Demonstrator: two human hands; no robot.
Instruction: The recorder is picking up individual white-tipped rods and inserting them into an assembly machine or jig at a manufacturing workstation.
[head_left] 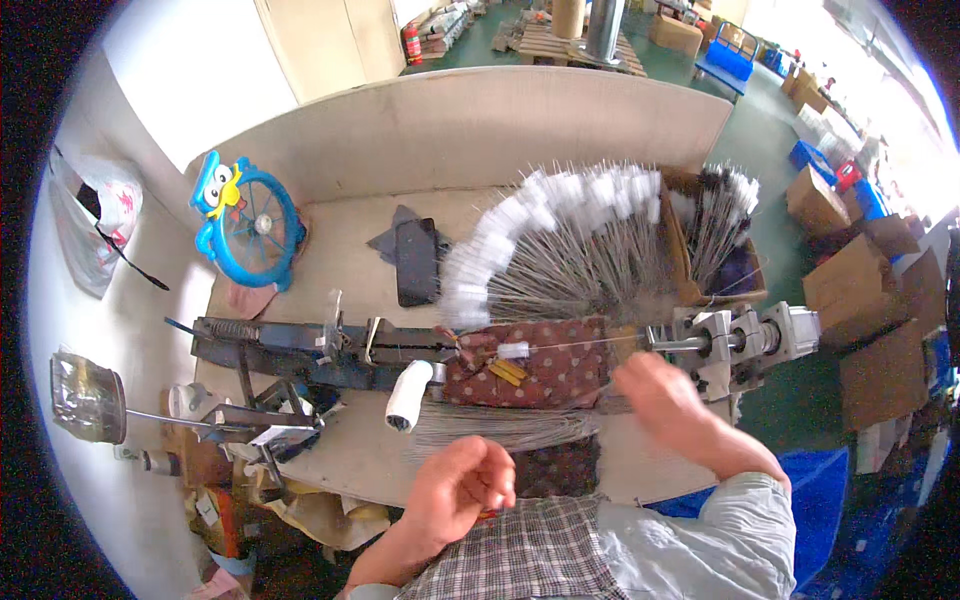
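Observation:
My left hand [462, 488] is raised in front of my apron, palm inward. Its fingers are loosely bent and I see nothing between them. At the right end of the bench machine, my right hand [655, 395] is close to the metal chuck [680, 344]; its fingertips are smeared by motion. A thin wire runs left from the chuck to a small white-bristled brush [513, 350] above a brown dotted cloth [560, 370]. Beside that brush lie short yellow pieces [508, 371]. A bundle of bare wires [510, 432] rests just beyond my left hand.
White-tipped wire brushes [570, 240] fan out behind the machine, next to a cardboard box [680, 240] of dark-tipped brushes. A black phone [416, 262] and a blue toy-like wheel [255, 225] stand left. A white cylindrical part [408, 396] sticks out in front. A low partition [480, 125] closes the back.

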